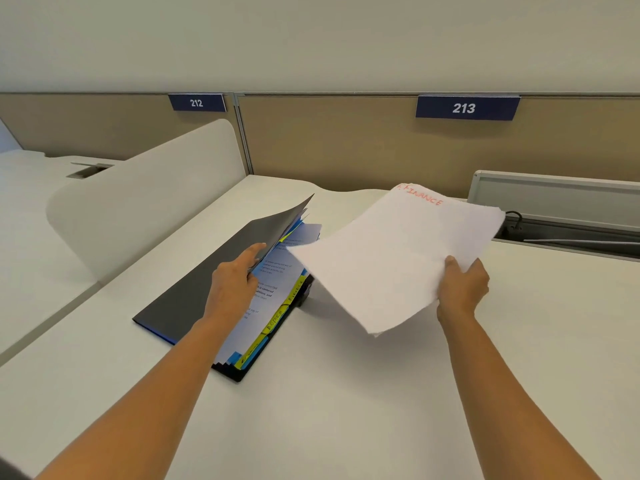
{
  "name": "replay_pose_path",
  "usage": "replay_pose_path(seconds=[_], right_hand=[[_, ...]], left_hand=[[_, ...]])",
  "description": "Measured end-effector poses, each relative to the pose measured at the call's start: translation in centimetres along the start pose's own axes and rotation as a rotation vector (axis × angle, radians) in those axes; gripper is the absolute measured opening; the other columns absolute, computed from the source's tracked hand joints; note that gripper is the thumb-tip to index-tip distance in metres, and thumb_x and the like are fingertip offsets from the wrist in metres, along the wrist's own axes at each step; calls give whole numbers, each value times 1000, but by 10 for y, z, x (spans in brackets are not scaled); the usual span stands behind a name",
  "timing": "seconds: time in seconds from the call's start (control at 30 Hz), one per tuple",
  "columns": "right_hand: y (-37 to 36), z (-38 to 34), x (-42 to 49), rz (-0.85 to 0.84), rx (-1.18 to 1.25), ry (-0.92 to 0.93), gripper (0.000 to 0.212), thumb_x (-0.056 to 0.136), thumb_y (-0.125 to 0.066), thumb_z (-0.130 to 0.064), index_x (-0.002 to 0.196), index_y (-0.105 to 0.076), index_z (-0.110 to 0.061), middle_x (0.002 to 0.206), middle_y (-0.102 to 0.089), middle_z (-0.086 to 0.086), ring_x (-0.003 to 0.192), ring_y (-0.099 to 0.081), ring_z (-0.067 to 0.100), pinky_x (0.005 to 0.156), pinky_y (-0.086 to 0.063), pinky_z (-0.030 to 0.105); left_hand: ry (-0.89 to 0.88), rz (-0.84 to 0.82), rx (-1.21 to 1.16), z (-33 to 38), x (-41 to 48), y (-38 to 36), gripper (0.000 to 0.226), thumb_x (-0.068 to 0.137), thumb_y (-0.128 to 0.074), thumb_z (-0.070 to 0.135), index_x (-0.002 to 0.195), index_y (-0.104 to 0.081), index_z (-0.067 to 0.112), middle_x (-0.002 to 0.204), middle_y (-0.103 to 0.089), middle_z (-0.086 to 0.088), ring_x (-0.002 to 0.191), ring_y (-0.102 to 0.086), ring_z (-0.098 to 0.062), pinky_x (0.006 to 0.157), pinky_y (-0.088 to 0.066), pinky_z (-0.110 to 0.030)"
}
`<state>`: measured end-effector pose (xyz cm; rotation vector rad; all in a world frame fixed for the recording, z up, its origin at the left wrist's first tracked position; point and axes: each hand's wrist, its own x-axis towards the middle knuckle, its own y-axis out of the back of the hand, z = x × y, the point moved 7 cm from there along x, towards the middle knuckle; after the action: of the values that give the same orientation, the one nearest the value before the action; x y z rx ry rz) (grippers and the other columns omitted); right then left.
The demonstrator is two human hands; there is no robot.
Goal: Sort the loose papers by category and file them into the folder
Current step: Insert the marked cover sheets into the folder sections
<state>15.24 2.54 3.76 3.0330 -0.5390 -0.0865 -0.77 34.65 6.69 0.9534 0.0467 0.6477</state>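
A dark grey folder point(194, 289) lies on the white desk point(381, 410), its cover lifted partway at the right edge. Inside it are blue printed sheets point(277, 282) and yellow tab dividers point(273, 323) along the lower right side. My left hand point(239, 282) holds the cover's edge, thumb on top and fingers under it. My right hand point(462, 289) pinches the lower right side of a thin stack of white papers point(398, 258) marked FINANCE in red at the top. The stack hangs above the desk, just right of the folder.
A low white divider point(138, 209) stands left of the folder. Beige partition panels with blue signs 212 point(196, 102) and 213 point(465, 108) close the back. An open grey cable tray point(571, 216) with a black cable sits at the back right.
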Motion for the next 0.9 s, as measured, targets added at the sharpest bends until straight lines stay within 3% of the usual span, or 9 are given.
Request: replay_pose_path(seconds=[0.1,0.2,0.27,0.43,0.6,0.67,0.77,0.83,0.9], right_hand=[[-18,-13,-15,-68,-102,87,32,95,-49,-11,125,-54,-1,125,-59,17,113,-55,36,97,-45,40],[-36,-22,-32,-142,-181,150,29,95,-47,-10,121,-56,-1,122,-60,18,110,-56,36,92,-43,38],[-50,-25,-44,-202,-215,162,28,96,-46,-10,120,-56,-1,121,-61,18,110,-55,36,92,-43,38],[-84,-25,-71,-374,-339,182,30,95,-45,-11,123,-54,-3,124,-59,16,114,-53,36,94,-42,37],[-106,-14,-85,-480,-386,97,27,94,-43,-8,117,-55,-1,119,-60,16,106,-56,35,87,-45,36],[-112,-10,-87,-493,-381,58,23,92,-41,-5,107,-57,0,108,-62,15,94,-56,34,80,-45,35],[-114,-10,-88,-492,-411,34,12,86,-39,1,86,-50,-4,75,-52,4,78,-49,29,67,-40,29],[-116,-16,-90,-502,-434,61,9,85,-40,2,82,-47,-4,68,-45,2,74,-47,28,64,-37,27],[-119,-25,-92,-514,-430,102,9,86,-42,0,85,-50,-4,74,-49,4,74,-47,27,63,-36,26]], left_hand=[[-7,8,-25,2,1,3,51,92,-49,0,139,-40,20,123,-60,-14,84,-60,-18,70,-56,-32],[-14,35,-37,5,2,7,53,89,-49,-6,137,-43,16,122,-60,-17,101,-62,-25,90,-51,-38],[-12,40,-35,6,3,9,53,89,-49,-7,137,-44,15,122,-60,-18,106,-61,-28,94,-49,-39],[-39,54,-19,6,6,11,52,88,-50,-7,135,-46,15,122,-60,-19,98,-63,-28,84,-51,-31],[-11,62,-31,3,10,10,53,87,-50,-9,134,-48,14,123,-59,-18,113,-59,-28,96,-46,-35],[-8,78,-25,4,11,11,52,87,-50,-9,134,-48,14,123,-60,-17,114,-58,-27,97,-44,-33],[1,95,-18,7,11,14,51,88,-50,-8,134,-48,15,125,-59,-16,114,-58,-28,97,-45,-34],[-4,109,-6,10,10,19,51,88,-50,-8,134,-48,14,125,-59,-17,106,-61,-31,92,-48,-33],[-35,107,28,14,11,22,50,88,-49,-7,134,-47,14,121,-60,-20,85,-63,-30,82,-50,-30]])
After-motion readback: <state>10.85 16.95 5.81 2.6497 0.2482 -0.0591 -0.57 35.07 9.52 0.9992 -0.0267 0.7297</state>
